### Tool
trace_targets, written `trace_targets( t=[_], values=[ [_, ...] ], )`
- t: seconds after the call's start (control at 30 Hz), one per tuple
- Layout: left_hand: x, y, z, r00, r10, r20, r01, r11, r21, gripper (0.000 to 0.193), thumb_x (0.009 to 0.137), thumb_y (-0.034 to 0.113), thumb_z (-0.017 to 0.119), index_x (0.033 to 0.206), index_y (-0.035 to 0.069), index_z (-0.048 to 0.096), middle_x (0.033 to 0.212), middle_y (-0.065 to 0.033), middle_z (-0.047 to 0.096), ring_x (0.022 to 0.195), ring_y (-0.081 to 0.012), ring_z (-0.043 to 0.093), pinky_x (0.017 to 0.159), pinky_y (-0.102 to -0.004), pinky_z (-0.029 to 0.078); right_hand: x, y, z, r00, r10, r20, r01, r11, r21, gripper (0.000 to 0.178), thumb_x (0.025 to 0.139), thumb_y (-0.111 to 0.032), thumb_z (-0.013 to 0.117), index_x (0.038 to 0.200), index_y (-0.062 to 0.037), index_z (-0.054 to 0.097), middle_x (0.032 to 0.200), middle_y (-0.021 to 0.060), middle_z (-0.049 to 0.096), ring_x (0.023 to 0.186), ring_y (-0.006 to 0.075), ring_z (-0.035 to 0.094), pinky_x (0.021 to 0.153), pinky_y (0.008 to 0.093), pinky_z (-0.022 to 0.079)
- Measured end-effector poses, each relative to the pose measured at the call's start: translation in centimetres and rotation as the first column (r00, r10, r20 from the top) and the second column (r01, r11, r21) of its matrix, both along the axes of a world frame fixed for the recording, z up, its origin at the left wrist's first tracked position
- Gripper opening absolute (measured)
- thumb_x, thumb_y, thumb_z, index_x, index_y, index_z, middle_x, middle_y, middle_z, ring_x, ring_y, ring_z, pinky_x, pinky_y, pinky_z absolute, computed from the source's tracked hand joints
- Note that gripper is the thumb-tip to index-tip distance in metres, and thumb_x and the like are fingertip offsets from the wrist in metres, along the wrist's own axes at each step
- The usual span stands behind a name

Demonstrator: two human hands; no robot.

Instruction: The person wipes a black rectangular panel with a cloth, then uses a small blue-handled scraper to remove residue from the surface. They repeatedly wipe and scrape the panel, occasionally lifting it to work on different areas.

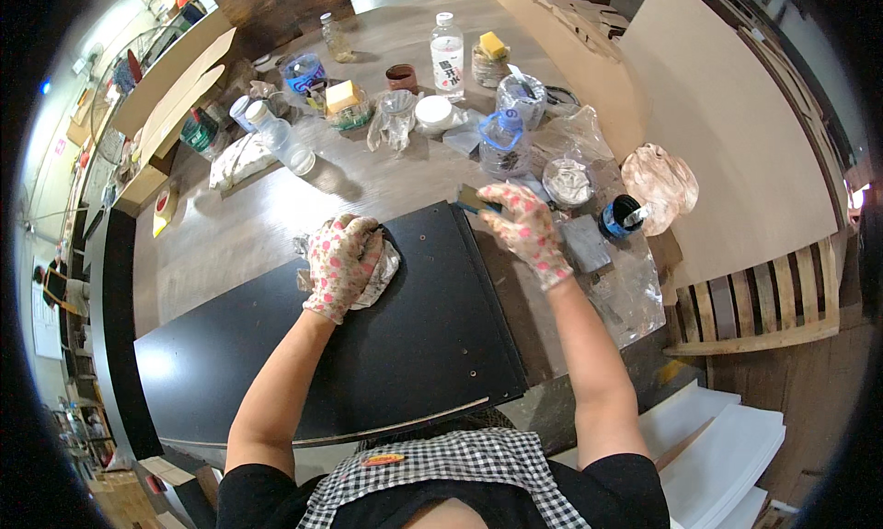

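A black board [267, 373] lies flat on the table in front of me, with small holes near its right edge. My left hand [340, 260], in a white glove with pink dots, is closed on a crumpled whitish cloth [381, 276] and presses it on the board's far side. My right hand [526, 227], gloved the same way, pinches a small dark flat block [471, 199] with thumb and fingers. That block is at the board's far right corner; whether it touches the edge I cannot tell.
Beyond the board stand a clear bottle [448, 60], a cut plastic jug [504, 143] and several tubs. A grey block [586, 244], a dark blue cup [622, 216] and a stained cloth [659, 187] lie to the right. Cardboard [736, 143] leans beside a wooden slatted rack [754, 299].
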State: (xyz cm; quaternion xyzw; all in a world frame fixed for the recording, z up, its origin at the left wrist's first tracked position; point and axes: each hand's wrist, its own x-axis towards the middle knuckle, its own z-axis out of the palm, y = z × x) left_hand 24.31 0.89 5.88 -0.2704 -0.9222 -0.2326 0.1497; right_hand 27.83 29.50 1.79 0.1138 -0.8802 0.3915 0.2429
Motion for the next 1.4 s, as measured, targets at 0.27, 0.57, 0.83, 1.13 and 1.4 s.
trace_targets(
  t=[0.27,0.57,0.83,1.13,1.4],
  values=[
    [-0.1,0.4,0.7,0.997,0.045,0.065,-0.040,0.996,-0.075,0.015,0.082,0.015,0.066,0.095,0.008,0.068,0.100,-0.0113,0.065,0.094,-0.0327,0.060,0.082,-0.0427,0.046,0.9,1.0,0.4,0.998,0.051,-0.039,-0.052,0.998,-0.041,0.034,0.073,-0.009,0.076,0.106,-0.0095,0.067,0.106,0.0090,0.068,0.099,0.0283,0.064,0.088,0.0378,0.050],
    [0.0,0.2,0.6,0.999,0.013,0.047,-0.010,0.998,-0.066,0.017,0.083,0.016,0.066,0.098,0.007,0.068,0.100,-0.0124,0.064,0.095,-0.0330,0.059,0.084,-0.0425,0.046,4.4,2.1,0.5,0.974,0.217,-0.061,-0.215,0.976,0.037,0.038,0.072,-0.007,0.077,0.108,-0.0112,0.066,0.108,0.0077,0.068,0.102,0.0267,0.063,0.088,0.0378,0.051],
    [-0.1,0.3,0.6,1.000,0.010,0.011,-0.009,0.998,-0.058,0.014,0.082,0.015,0.066,0.094,0.007,0.070,0.096,-0.0113,0.065,0.092,-0.0314,0.060,0.082,-0.0413,0.048,1.3,1.2,-1.3,0.997,0.069,-0.030,-0.070,0.997,-0.019,0.035,0.072,-0.007,0.077,0.106,-0.0090,0.066,0.107,0.0081,0.068,0.099,0.0253,0.065,0.085,0.0378,0.051],
    [-0.3,0.1,0.1,1.000,-0.008,-0.003,0.008,0.998,-0.060,0.016,0.083,0.017,0.065,0.096,0.009,0.068,0.099,-0.0108,0.064,0.094,-0.0324,0.060,0.082,-0.0424,0.047,16.0,2.1,2.1,0.976,0.181,0.120,-0.185,0.982,0.025,0.041,0.069,-0.008,0.078,0.107,-0.0106,0.065,0.111,0.0077,0.066,0.099,0.0281,0.063,0.083,0.0393,0.052],
    [-0.4,0.0,-0.3,0.998,-0.053,-0.023,0.053,0.998,-0.028,0.015,0.085,0.016,0.065,0.096,0.007,0.069,0.096,-0.0111,0.065,0.090,-0.0313,0.061,0.079,-0.0399,0.048,13.9,0.5,0.0,0.998,-0.002,0.070,-0.001,0.999,0.037,0.042,0.071,-0.009,0.077,0.110,-0.0125,0.063,0.108,0.0065,0.067,0.094,0.0266,0.063,0.080,0.0385,0.052]
  ],
)
